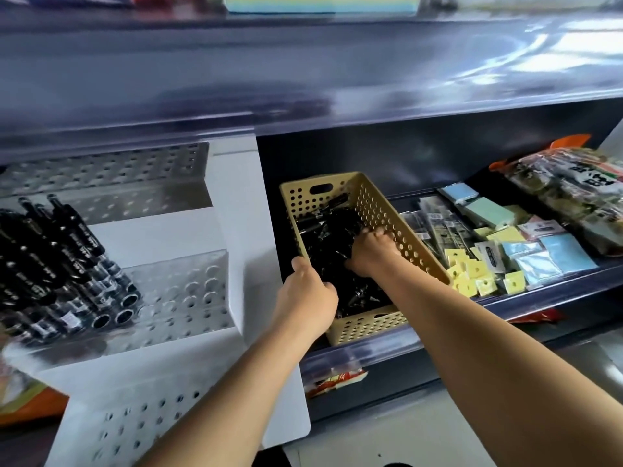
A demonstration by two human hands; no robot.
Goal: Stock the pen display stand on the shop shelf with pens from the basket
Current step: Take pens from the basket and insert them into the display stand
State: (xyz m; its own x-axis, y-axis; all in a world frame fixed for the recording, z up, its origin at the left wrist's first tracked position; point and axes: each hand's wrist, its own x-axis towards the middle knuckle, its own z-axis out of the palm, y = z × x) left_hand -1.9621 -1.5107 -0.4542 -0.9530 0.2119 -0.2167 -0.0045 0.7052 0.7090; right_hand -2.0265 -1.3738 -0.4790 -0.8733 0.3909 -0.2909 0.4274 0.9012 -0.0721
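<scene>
A tan perforated basket [387,210] sits on the dark shop shelf, filled with black pens [328,230]. My left hand [305,298] grips the basket's left rim near its front corner. Inside the basket, my right hand [371,249] curls down into the pile of pens, with its fingertips hidden among them. The white tiered pen display stand [175,294] with round holes stands to the left. Several black pens [64,261] fill the stand's left holes; the holes to their right are bare.
Packets of sticky notes and small stationery [499,251] lie on the shelf right of the basket. A large printed plastic bag [573,190] sits at the far right. The upper shelf edge [303,106] overhangs the work area.
</scene>
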